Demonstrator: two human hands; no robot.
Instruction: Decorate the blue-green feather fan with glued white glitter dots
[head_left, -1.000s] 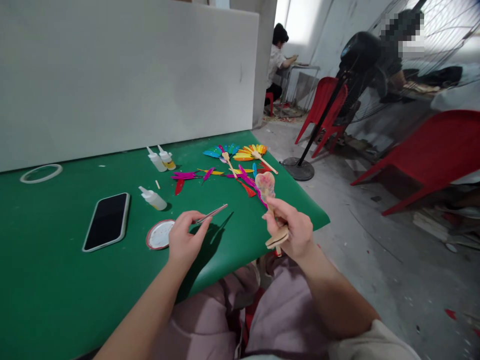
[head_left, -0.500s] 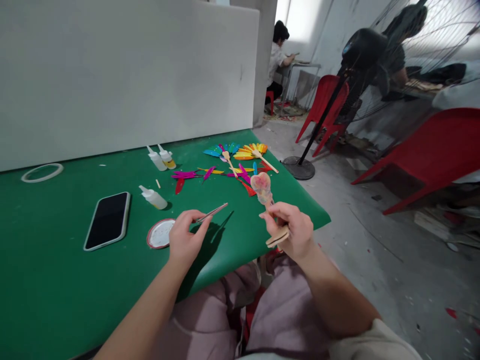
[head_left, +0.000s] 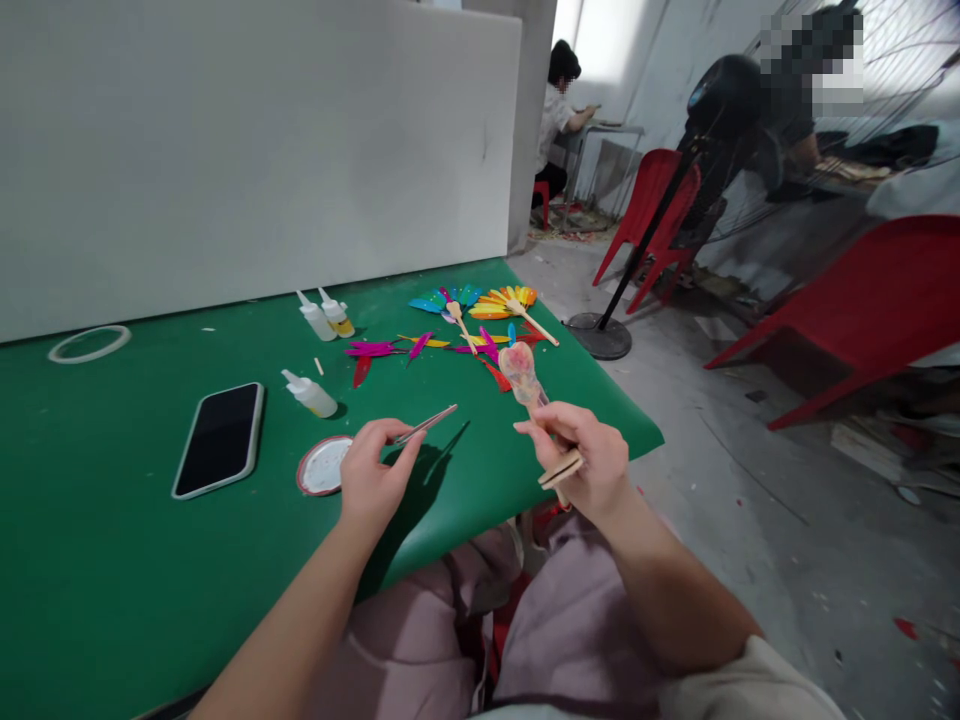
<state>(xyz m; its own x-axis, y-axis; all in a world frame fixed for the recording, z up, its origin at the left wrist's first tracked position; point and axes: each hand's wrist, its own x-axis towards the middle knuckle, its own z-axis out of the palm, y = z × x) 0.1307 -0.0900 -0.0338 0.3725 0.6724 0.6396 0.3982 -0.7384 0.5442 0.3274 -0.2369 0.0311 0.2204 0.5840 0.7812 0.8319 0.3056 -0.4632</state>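
My left hand (head_left: 377,470) pinches a pair of thin tweezers (head_left: 430,422) above the green table, their tips pointing to the right. Beyond the table's near edge, my right hand (head_left: 594,452) grips a wooden-handled piece (head_left: 517,366) with a rounded head that looks pinkish and partly see-through. A flat wooden part with a dark slot (head_left: 561,469) sticks out below my right fingers; whether it belongs to the same piece I cannot tell. Close by my left hand lies a white round lid with a red rim (head_left: 322,466).
On the green table (head_left: 247,600) are a phone (head_left: 220,440), a glue bottle (head_left: 311,395), two more bottles (head_left: 327,318), a clear ring (head_left: 88,345), loose coloured feathers (head_left: 371,350), a blue feather fan (head_left: 446,300) and a yellow one (head_left: 504,300). A standing fan (head_left: 611,335), red chairs and two people are beyond.
The wooden-handled piece and slotted part have shifted slightly in my right hand. My left hand keeps its pinch on the tweezers. The whole view has moved a little.
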